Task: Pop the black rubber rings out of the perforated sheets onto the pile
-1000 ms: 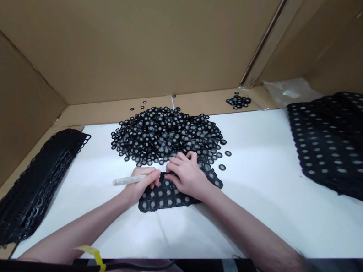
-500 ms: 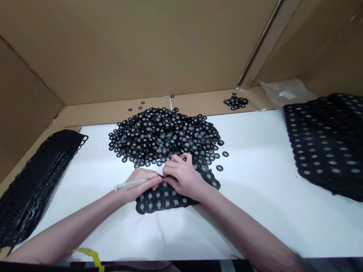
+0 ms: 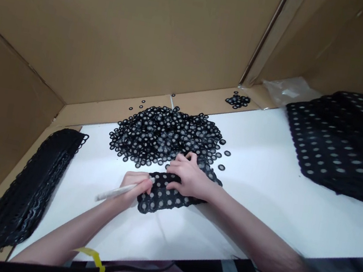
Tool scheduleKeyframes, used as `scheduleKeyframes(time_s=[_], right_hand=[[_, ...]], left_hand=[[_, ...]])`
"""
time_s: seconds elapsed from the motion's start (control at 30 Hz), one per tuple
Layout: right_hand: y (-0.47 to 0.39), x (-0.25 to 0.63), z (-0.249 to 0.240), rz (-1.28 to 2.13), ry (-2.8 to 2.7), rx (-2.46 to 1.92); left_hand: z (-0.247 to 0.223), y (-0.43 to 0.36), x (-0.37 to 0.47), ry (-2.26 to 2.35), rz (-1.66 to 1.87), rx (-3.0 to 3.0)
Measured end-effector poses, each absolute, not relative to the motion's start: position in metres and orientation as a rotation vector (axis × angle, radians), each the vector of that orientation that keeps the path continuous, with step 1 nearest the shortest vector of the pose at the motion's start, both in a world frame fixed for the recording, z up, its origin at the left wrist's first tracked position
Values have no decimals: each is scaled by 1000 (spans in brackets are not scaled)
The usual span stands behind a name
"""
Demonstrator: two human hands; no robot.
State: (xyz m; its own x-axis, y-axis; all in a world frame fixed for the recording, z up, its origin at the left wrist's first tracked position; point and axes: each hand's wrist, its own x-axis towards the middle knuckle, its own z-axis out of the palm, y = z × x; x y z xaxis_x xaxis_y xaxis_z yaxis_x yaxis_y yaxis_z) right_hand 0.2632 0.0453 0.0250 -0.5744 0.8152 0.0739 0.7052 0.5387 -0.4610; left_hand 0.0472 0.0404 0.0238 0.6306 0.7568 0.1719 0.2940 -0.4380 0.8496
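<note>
A white pen-like tool (image 3: 114,193) is gripped in my left hand (image 3: 135,186), its back end pointing down and left. The tip reaches the left edge of a black sheet (image 3: 161,197) with rows of pale round holes or dots. Across the middle of that sheet lies my right hand (image 3: 191,178), its fingers bent and the thumb apart from them, pressing on the surface. Part of the sheet is hidden under this hand. Just beyond the fingers, a large heap of small black rings (image 3: 154,133) spreads over the white board (image 3: 249,166).
On the left lies a long black stack of perforated strips (image 3: 34,185). A large black dotted sheet pile (image 3: 336,143) covers the right side. Farther back are a small group of rings (image 3: 238,101) and a clear plastic bag (image 3: 288,91). Cardboard walls (image 3: 132,35) enclose the work surface.
My left hand has moved left with the pen-like tool, away from my right fingers. My right hand has shifted slightly right, its thumb now farther from the tool tip.
</note>
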Motion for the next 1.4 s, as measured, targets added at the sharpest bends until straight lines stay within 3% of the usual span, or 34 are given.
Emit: scheduleKeyframes(time_s=[0.47, 0.67, 1.03, 1.4], right_hand=[[45, 265, 28, 672, -2519, -1108], [43, 264, 27, 655, -2512, -1047], [43, 267, 25, 564, -2451, -1413], [42, 265, 25, 664, -2458, -1376]], left_hand=[[33, 41, 61, 799, 405, 2087], [16, 42, 60, 765, 288, 2345], [5, 42, 59, 689, 625, 2546], [20, 38, 55, 596, 552, 2279]])
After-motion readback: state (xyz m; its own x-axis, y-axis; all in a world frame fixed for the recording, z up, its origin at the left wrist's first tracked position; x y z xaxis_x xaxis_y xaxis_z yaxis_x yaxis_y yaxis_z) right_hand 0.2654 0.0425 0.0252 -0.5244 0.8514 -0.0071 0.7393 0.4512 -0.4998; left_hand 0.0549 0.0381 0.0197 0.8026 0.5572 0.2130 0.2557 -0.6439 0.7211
